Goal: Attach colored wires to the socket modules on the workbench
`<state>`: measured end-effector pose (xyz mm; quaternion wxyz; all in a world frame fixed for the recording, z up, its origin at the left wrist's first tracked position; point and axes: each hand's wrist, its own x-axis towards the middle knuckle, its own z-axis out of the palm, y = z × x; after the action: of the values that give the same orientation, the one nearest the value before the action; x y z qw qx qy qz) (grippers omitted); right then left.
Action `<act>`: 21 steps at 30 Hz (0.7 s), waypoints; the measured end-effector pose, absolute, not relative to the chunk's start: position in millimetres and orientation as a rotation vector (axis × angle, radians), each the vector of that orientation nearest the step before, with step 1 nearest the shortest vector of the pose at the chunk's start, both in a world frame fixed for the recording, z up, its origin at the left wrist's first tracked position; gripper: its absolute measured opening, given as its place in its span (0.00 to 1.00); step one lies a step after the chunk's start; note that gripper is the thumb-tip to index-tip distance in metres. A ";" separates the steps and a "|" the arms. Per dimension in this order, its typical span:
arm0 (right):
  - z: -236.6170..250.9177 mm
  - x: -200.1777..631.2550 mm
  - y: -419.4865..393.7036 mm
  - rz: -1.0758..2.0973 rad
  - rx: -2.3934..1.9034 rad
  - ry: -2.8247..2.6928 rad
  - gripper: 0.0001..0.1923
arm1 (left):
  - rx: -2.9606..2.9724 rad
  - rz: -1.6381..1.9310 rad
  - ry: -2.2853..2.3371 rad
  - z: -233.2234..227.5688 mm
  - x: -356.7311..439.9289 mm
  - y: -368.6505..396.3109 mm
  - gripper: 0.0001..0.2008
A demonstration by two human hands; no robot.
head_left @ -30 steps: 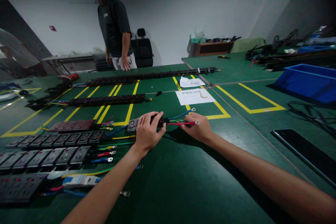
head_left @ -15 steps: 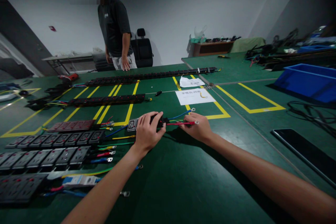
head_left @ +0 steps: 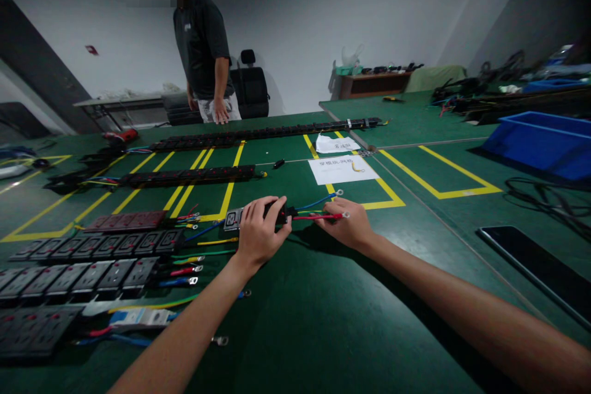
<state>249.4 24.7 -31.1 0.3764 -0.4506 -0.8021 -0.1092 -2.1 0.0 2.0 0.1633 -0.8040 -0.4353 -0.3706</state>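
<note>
Almost nothing has moved between the earlier pictures and this one, so the work looks paused in a steady hold rather than pushed forward. The left hand (head_left: 258, 235) stays clamped over the near end of a small black socket block (head_left: 234, 218) that lies on the green table (head_left: 323, 320), fingers curled over its top. The right hand (head_left: 347, 226), just to the right, keeps its fingertips pinched together on the red wire (head_left: 318, 217) that runs out of the block toward a ring lug; a blue wire (head_left: 318, 202) leaves the same end and lies a little farther off, untouched. Block and wires sit in the middle of the table, near a white paper sheet (head_left: 341, 169) farther back. To the left lie rows of socket strips (head_left: 92, 252) with coloured leads. The only differences from the earlier frames are slight: the view has shifted a touch, and the person standing at the far side (head_left: 205, 49) has barely moved, one hand resting on the table edge.
</note>
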 end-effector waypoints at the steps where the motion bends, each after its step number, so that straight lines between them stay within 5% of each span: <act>1: -31.2 249.4 24.8 -0.270 -1.154 -2.054 0.17 | -2.294 -1.054 -1.244 2.0 -2.0 0.0 0.19; 8: -26.8 251.0 29.3 0.038 -1.153 -1.925 0.10 | -2.273 -1.041 -1.248 -0.2 -3.9 1.9 0.21; 21: -24.2 262.7 50.0 0.849 -1.169 -1.276 0.33 | -2.247 -1.030 -1.313 -1.3 -7.8 5.9 0.21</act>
<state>262.7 50.0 -24.2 0.5706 -0.4980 -0.5437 0.3618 -7.8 5.9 -1.3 0.1703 -0.7911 -0.4624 -0.3625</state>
